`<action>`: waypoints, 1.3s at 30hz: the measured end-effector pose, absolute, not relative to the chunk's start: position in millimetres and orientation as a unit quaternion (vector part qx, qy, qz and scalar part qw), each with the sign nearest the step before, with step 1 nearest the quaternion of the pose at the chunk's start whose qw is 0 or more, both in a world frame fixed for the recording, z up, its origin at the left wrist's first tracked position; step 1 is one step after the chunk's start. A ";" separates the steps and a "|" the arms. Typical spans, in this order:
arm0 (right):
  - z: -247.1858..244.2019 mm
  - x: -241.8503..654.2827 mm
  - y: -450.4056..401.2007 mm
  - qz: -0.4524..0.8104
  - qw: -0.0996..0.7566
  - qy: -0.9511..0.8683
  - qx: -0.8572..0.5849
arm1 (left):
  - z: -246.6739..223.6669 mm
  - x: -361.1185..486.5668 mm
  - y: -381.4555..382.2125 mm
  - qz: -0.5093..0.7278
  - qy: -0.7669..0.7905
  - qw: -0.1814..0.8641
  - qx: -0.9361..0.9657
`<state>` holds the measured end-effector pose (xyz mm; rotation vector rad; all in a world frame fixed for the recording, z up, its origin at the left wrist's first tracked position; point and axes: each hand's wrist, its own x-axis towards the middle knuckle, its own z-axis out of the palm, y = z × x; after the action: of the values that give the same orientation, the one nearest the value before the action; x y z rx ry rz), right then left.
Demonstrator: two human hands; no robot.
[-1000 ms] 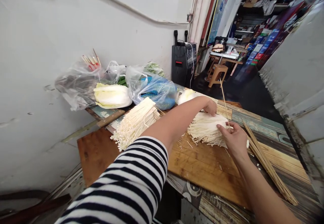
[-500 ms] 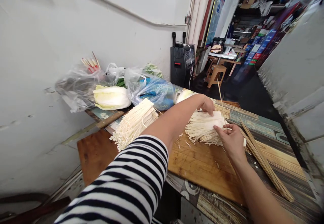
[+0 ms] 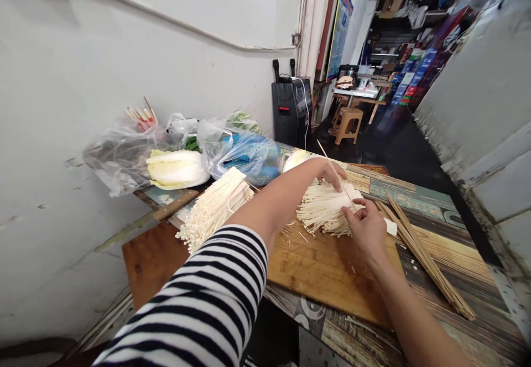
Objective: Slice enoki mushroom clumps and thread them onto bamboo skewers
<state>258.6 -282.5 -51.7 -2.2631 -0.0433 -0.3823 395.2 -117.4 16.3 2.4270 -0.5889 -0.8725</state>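
Observation:
A pale bunch of enoki mushrooms (image 3: 319, 209) lies fanned out on the wooden cutting board (image 3: 327, 278). My left hand (image 3: 329, 173) reaches across to its far side, fingers curled down and gripping the mushrooms near their cut ends. A thin bamboo skewer (image 3: 324, 153) leans to the left, pinched near its lower end by my right hand (image 3: 368, 224) at the bunch's right edge. Whether its lower tip enters the mushrooms is hidden by the fingers. Another enoki pile (image 3: 218, 201) rests on the left, partly behind my left forearm.
Several bamboo skewers (image 3: 431, 262) lie in a loose bundle on the right. Behind are a halved napa cabbage (image 3: 178, 168) and plastic bags (image 3: 249, 154). A black speaker (image 3: 290, 107) stands by the wall; a brown stool (image 3: 347, 125) is farther back.
The skewer in my right hand has tipped from nearly upright to a leftward slant, over the mushrooms and in front of my left hand. The whole view has shifted slightly.

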 end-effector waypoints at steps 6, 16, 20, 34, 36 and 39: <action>-50.2 261.6 -280.5 -0.125 0.415 -0.005 -0.901 | 15.7 397.5 -123.7 -0.314 -0.254 0.238 0.883; -45.3 267.8 -273.2 -0.105 0.432 0.015 -0.895 | 11.8 399.0 -122.5 -0.297 -0.232 0.252 0.891; -42.1 262.7 -274.0 -0.086 0.493 -0.021 -0.866 | 19.2 390.1 -118.8 -0.266 -0.235 0.279 0.892; -44.0 185.0 -298.1 -0.022 0.738 0.048 -0.673 | 48.3 343.5 -102.5 -0.157 -0.201 0.365 0.895; -46.3 169.5 -306.9 0.007 0.756 0.066 -0.651 | 60.4 337.2 -104.2 -0.146 -0.198 0.373 0.895; -53.7 146.5 -319.2 0.062 0.776 0.100 -0.619 | 79.0 324.2 -110.5 -0.153 -0.217 0.390 0.882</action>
<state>146.5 -319.2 -53.7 -1.3405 0.2158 0.1346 324.2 -110.5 79.0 2.2423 -0.5509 -0.3882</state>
